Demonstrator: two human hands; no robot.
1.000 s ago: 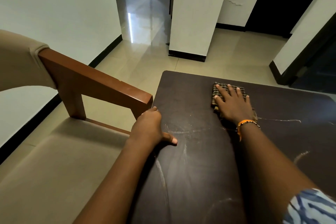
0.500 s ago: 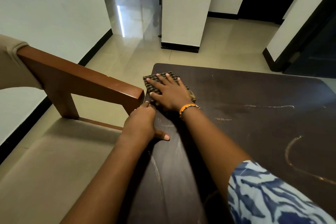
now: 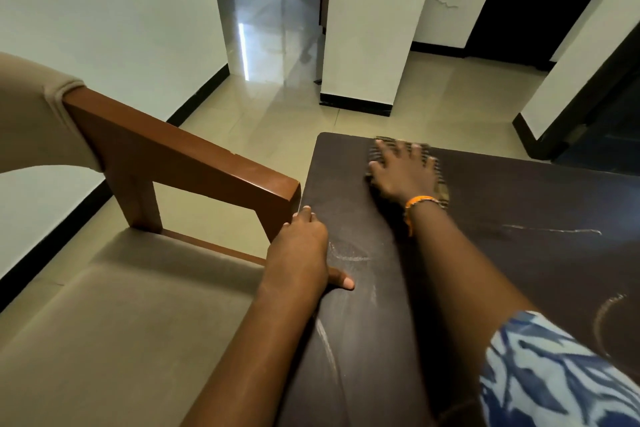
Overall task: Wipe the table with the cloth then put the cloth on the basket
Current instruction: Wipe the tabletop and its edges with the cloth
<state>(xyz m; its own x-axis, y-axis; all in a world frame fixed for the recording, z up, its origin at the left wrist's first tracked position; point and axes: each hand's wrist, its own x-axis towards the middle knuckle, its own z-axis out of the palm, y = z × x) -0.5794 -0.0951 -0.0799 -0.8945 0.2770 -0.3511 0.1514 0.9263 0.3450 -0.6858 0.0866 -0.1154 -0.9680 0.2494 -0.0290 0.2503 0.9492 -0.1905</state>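
Single head-worn view, wide-angle, aimed forward and down. Positioned above near corner of dark desk [image 3: 519,270], close enough for both forearms to fill the lower frame. Desk occupying right half; armchair [image 3: 180,163] at left, just beside desk edge. Beyond, tiled floor [image 3: 277,104] running toward a corridor at top centre. Straight lines bowed at frame edges. No second view for overlap.

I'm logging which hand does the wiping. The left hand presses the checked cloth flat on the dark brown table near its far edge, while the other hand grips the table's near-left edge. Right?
Not quite: the head view shows the right hand, wearing an orange bracelet, pressing the checked cloth flat on the dark brown table near its far edge. The left hand grips the table's near-left edge.
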